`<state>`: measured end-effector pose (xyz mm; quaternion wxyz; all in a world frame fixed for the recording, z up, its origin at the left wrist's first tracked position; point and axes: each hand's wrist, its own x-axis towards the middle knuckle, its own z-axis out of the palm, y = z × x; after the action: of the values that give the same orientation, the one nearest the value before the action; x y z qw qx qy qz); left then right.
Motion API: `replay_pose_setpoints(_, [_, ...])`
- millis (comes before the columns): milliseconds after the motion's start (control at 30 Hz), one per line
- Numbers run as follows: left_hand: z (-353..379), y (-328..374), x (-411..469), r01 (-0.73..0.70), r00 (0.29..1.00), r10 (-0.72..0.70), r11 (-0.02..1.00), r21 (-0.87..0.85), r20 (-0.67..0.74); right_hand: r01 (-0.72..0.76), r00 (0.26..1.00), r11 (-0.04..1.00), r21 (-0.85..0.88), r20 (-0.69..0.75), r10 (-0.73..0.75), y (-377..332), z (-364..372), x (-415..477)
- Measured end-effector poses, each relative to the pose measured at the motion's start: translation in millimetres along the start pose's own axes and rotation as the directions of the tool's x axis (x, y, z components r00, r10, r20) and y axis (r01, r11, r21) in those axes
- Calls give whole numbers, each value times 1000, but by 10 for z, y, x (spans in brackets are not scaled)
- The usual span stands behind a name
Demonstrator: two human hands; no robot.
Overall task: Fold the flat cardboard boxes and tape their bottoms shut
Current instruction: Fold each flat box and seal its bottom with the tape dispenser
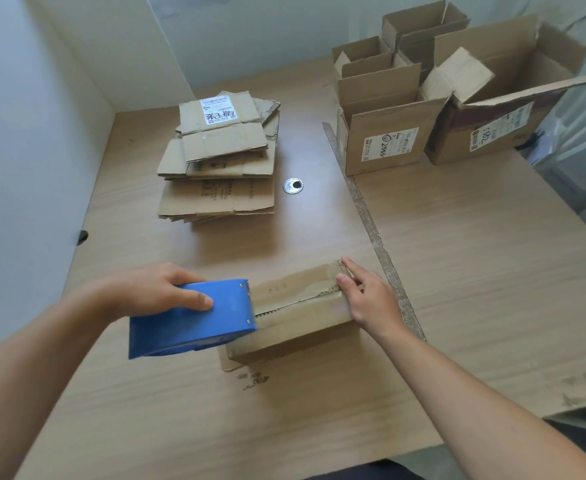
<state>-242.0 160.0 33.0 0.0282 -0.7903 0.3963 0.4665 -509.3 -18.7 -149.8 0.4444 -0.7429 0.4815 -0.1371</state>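
A small folded cardboard box [295,317] lies bottom up on the table in front of me, its two flaps meeting along a seam. My left hand [153,292] grips a blue tape dispenser [194,317], whose front edge rests on the left part of the box's seam. My right hand [364,296] presses with straight fingers on the right end of the box, fingertips at the far corner and thumb on the seam. A stack of flat cardboard boxes [218,157] lies further back, left of centre.
Several folded open boxes [385,112] and one large open box [492,98] stand at the back right of the wooden table [492,254]. A round metal cable grommet [293,186] sits beside the flat stack. White walls close off the left and back.
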Motion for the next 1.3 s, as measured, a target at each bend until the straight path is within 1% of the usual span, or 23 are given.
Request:
replay_pose_setpoints(133, [-7,-276,-88,29,1000,-28,997,-68,8,-6,1000,1000,18,-14,6,9,-9,4])
replay_pose_setpoints(233, [13,-507,-152,64,998,-61,984,-165,23,3,1000,999,35,-4,-3,-23,-32,-12])
replay_pose_setpoints(367, [93,-798,-200,100,995,-96,966,-239,31,15,1000,1000,19,7,-15,-91,-61,-50])
replay_pose_setpoints(433, [136,-896,-192,88,996,-83,957,-275,31,16,1000,1000,20,1,-16,-124,-67,-63])
replay_pose_setpoints(500, [166,-943,-158,53,998,-42,966,-252,49,9,1000,1000,17,8,-10,-153,-80,-76])
replay_pose_setpoints(700, [198,-1029,56,18,999,-9,984,-179,52,-29,999,1000,11,29,28,-190,-104,-82])
replay_pose_setpoints(867, [278,-1107,237,-4,995,22,982,-191,93,-24,1000,999,-42,-10,24,-199,-88,-94])
replay_pose_setpoints(1000, [361,-1128,390,-57,993,76,980,-192,95,15,997,991,-135,-70,-25,-184,-39,-80])
replay_pose_setpoints(1033, [377,-1145,417,-70,992,89,978,-195,90,29,995,982,-188,-92,-47,-190,-23,-79])
replay_pose_setpoints(1100, [413,-1178,442,-93,991,111,973,-212,75,71,979,924,-377,-152,-138,-245,14,-96])
replay_pose_setpoints(1167, [458,-1216,446,-107,991,124,967,-232,58,173,926,816,-552,-190,-325,-374,69,-153])
replay_pose_setpoints(1200, [477,-1229,450,-116,990,132,963,-244,51,251,892,771,-586,-170,-419,-456,115,-200])
replay_pose_setpoints(1233, [494,-1242,462,-125,989,141,960,-252,46,332,865,732,-595,-118,-487,-538,187,-256])
replay_pose_setpoints(1267, [508,-1247,470,-135,987,152,957,-257,46,401,854,701,-589,-37,-519,-616,286,-323])
replay_pose_setpoints(1300, [518,-1250,478,-143,986,161,955,-259,48,441,861,686,-578,58,-505,-693,410,-392])
